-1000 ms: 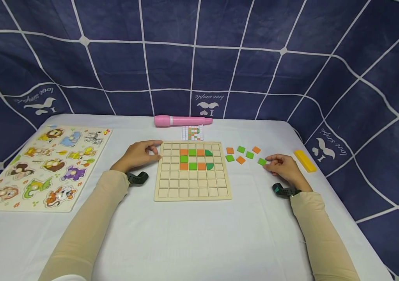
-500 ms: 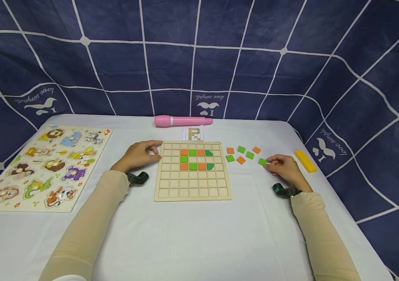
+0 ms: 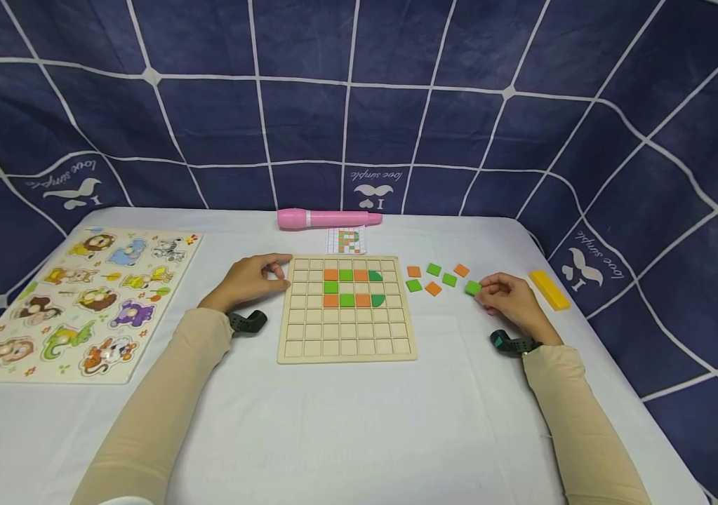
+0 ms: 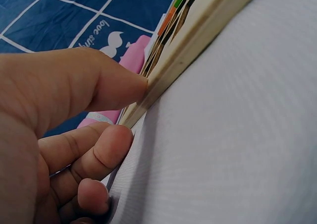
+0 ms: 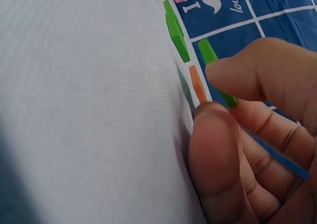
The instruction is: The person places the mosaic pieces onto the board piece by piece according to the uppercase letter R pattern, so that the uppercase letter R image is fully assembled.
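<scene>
A pale wooden grid board lies in the middle of the table in the head view, its cells partly filled with orange and green tiles, two of them with rounded sides. My left hand holds the board at its upper left corner; the left wrist view shows the thumb against the board's edge. To the right of the board, my right hand pinches a green square tile between thumb and fingers. Several loose orange and green tiles lie between board and right hand.
Behind the board lie a small pattern card and a pink pen-shaped object. An animal peg puzzle occupies the left side. A yellow bar lies right of my right hand. Dark blue checked cloth rises behind and beside the table.
The green tile at my right fingertips has come up slightly off the table, the hand rising a little with it. My left hand keeps its place at the board's corner.
</scene>
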{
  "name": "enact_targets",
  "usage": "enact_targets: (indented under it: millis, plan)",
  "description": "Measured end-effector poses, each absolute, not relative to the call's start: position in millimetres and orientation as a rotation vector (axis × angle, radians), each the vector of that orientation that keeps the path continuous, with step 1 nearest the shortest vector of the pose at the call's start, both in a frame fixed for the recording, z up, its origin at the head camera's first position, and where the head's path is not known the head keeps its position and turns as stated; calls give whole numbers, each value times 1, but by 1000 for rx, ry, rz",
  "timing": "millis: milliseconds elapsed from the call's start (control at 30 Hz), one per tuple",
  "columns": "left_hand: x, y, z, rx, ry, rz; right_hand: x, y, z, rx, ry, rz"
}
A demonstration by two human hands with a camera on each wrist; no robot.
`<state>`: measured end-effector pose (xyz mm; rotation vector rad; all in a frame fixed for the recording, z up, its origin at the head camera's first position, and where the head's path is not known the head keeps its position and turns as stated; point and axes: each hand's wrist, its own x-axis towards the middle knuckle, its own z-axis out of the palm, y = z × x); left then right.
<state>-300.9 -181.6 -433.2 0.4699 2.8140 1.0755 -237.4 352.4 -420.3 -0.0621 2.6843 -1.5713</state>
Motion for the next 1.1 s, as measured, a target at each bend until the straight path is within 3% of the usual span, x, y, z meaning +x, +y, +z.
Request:
enact_targets:
  millis: [1100]
  plan:
    - [-299,-181,-432,447,2810,1078,-268,282,-408,-170,2378,-1695]
